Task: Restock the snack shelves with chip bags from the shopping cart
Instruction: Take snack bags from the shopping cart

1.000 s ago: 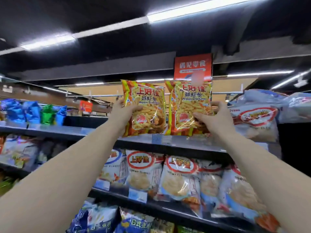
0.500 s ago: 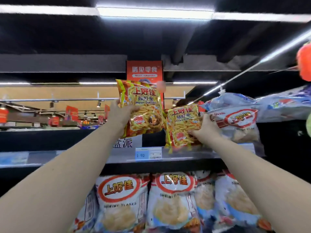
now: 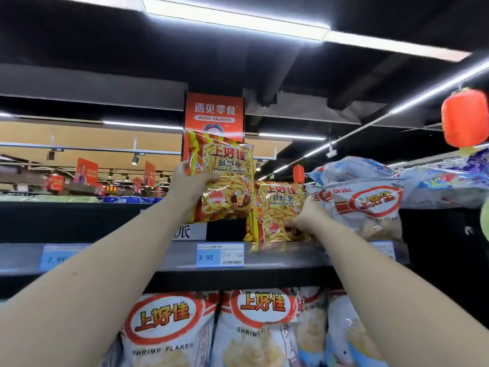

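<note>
My left hand (image 3: 191, 182) grips a yellow-and-red prawn cracker bag (image 3: 226, 178) by its left edge and holds it upright above the top shelf (image 3: 164, 256). A second, identical prawn cracker bag (image 3: 280, 210) stands on that shelf just to the right, and my right hand (image 3: 308, 217) holds its lower right part. This bag leans against a white shrimp flakes bag (image 3: 367, 207) on its right. The shopping cart is out of view.
A blue price tag (image 3: 220, 255) reading 3.50 sits on the shelf's front rail. White shrimp flakes bags (image 3: 254, 327) fill the shelf below. More bags are piled at the upper right (image 3: 436, 181). A red lantern (image 3: 464, 117) hangs on the right.
My right hand has lowered its bag onto the top shelf beside the white bags. The left bag stays raised. My view has swung to the right along the shelf.
</note>
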`<state>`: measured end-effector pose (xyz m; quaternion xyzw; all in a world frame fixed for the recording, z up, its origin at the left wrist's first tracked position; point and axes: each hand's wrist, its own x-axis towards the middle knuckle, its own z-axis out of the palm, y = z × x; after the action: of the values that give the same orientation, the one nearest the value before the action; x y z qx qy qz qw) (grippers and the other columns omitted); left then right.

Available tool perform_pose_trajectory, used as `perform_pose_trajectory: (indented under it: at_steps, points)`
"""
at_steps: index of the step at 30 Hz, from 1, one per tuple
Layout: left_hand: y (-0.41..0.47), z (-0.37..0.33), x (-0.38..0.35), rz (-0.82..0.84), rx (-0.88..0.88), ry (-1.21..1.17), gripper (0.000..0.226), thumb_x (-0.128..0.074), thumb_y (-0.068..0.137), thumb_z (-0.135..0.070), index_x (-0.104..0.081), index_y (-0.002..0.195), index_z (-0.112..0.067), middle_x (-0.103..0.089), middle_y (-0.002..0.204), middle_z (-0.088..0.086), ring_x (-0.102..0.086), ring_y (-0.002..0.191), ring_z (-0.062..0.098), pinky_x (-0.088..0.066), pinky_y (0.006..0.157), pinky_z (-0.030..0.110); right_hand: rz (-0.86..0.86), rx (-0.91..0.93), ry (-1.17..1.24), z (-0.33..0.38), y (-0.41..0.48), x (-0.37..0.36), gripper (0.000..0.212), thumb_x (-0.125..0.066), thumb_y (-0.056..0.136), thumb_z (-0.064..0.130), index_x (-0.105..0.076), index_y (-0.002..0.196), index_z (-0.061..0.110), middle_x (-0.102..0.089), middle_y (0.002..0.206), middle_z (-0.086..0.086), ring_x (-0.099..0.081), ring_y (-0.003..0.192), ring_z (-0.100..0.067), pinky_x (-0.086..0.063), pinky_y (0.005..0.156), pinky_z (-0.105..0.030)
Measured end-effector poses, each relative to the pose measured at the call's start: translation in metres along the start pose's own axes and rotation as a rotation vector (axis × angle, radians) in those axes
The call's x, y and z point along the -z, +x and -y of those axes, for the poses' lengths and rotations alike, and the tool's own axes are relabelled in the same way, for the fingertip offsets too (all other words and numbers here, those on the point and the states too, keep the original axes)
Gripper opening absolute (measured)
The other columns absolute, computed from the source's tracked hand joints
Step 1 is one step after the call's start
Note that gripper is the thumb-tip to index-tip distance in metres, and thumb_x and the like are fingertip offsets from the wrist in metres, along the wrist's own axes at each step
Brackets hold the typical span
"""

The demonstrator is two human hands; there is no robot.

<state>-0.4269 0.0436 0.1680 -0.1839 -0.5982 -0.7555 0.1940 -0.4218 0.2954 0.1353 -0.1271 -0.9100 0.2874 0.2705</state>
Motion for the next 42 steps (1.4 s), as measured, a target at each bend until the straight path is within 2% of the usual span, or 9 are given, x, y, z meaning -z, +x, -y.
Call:
perform_pose_trajectory:
  at_steps: [4, 8, 11, 15, 19, 22, 26, 33, 42]
  points:
    - [-0.002, 0.004, -0.006, 0.014, 0.017, -0.056, 0.078, -0.077, 0.079, -0.005, -0.032, 0.142, -0.021, -0.064, 0.114, 0.014, -0.072, 0.085, 0.031, -0.058, 0.053, 0.035, 0.035, -0.008, -0.046, -0.001, 0.006, 0.0, 0.107, -0.078, 0.077, 0.042, -0.009, 0.15, 0.005, -0.046, 0.14, -0.016, -0.052, 0.121, -0.03, -0.046, 0.081, -0.035]
    - [-0.005, 0.008, -0.015, 0.044, 0.039, -0.096, 0.085, -0.076, 0.08, -0.004, -0.028, 0.148, -0.023, -0.063, 0.117, 0.016, -0.073, 0.082, 0.032, -0.06, 0.059, 0.04, -0.113, 0.072, -0.066, -0.004, 0.005, 0.001, 0.112, -0.084, 0.07, 0.039, -0.008, 0.15, 0.013, -0.043, 0.14, -0.017, -0.049, 0.124, -0.032, -0.051, 0.093, -0.041]
    - [-0.008, 0.009, -0.019, 0.084, 0.054, -0.098, 0.084, -0.077, 0.078, -0.004, -0.03, 0.145, -0.023, -0.064, 0.117, 0.017, -0.073, 0.086, 0.034, -0.061, 0.067, 0.045, -0.19, 0.179, -0.09, -0.005, 0.001, 0.003, 0.09, -0.08, 0.076, 0.034, -0.022, 0.143, 0.017, -0.047, 0.134, -0.016, -0.052, 0.117, -0.031, -0.053, 0.09, -0.043]
    - [-0.015, 0.013, -0.028, 0.148, 0.11, -0.095, 0.08, -0.08, 0.075, -0.003, -0.037, 0.14, -0.019, -0.067, 0.113, 0.016, -0.073, 0.087, 0.034, -0.06, 0.07, 0.047, -0.142, 0.337, 0.18, 0.001, -0.023, 0.013, 0.042, -0.047, 0.1, 0.024, -0.043, 0.141, 0.014, -0.052, 0.137, -0.008, -0.054, 0.113, -0.021, -0.048, 0.091, -0.037]
    - [-0.023, 0.023, -0.044, 0.246, 0.203, -0.003, 0.069, -0.078, 0.077, -0.003, -0.042, 0.134, -0.015, -0.068, 0.112, 0.015, -0.073, 0.089, 0.032, -0.06, 0.075, 0.048, -0.207, 0.393, 0.47, -0.004, -0.052, 0.021, 0.034, -0.041, 0.102, 0.025, -0.053, 0.133, 0.016, -0.059, 0.126, -0.001, -0.052, 0.114, -0.015, -0.046, 0.093, -0.033]
    - [-0.029, 0.031, -0.06, 0.286, 0.235, 0.035, 0.065, -0.077, 0.078, -0.002, -0.044, 0.133, -0.014, -0.067, 0.113, 0.013, -0.072, 0.092, 0.03, -0.06, 0.073, 0.045, -0.176, 0.41, 0.532, -0.015, -0.065, 0.021, 0.037, -0.055, 0.097, 0.027, -0.048, 0.132, 0.02, -0.058, 0.112, 0.008, -0.056, 0.104, -0.011, -0.048, 0.079, -0.026]
    - [-0.031, 0.038, -0.079, 0.31, 0.247, 0.279, 0.069, -0.082, 0.076, -0.016, -0.044, 0.134, -0.014, -0.066, 0.113, 0.009, -0.07, 0.095, 0.027, -0.058, 0.084, 0.048, -0.21, 0.409, 0.349, -0.036, -0.068, 0.015, 0.067, -0.07, 0.086, 0.035, -0.03, 0.14, 0.033, -0.048, 0.132, 0.005, -0.051, 0.117, -0.016, -0.045, 0.094, -0.036]
    - [-0.029, 0.026, -0.068, 0.473, 0.381, 0.622, 0.098, -0.094, 0.048, -0.025, -0.047, 0.133, -0.014, -0.063, 0.127, 0.008, -0.062, 0.113, 0.03, -0.045, 0.102, 0.054, -0.204, 0.408, 0.219, -0.043, -0.058, 0.02, 0.071, -0.07, 0.087, 0.029, -0.033, 0.147, 0.03, -0.048, 0.141, 0.002, -0.049, 0.124, -0.018, -0.046, 0.095, -0.035]
    - [-0.028, 0.044, -0.095, 0.381, 0.25, 0.798, 0.088, -0.078, 0.081, -0.015, -0.026, 0.152, -0.019, -0.052, 0.138, 0.01, -0.056, 0.117, 0.028, -0.049, 0.101, 0.044, -0.177, 0.332, 0.14, -0.043, -0.042, 0.02, 0.073, -0.073, 0.085, 0.026, -0.029, 0.142, 0.032, -0.053, 0.135, -0.002, -0.054, 0.12, -0.023, -0.048, 0.1, -0.046]
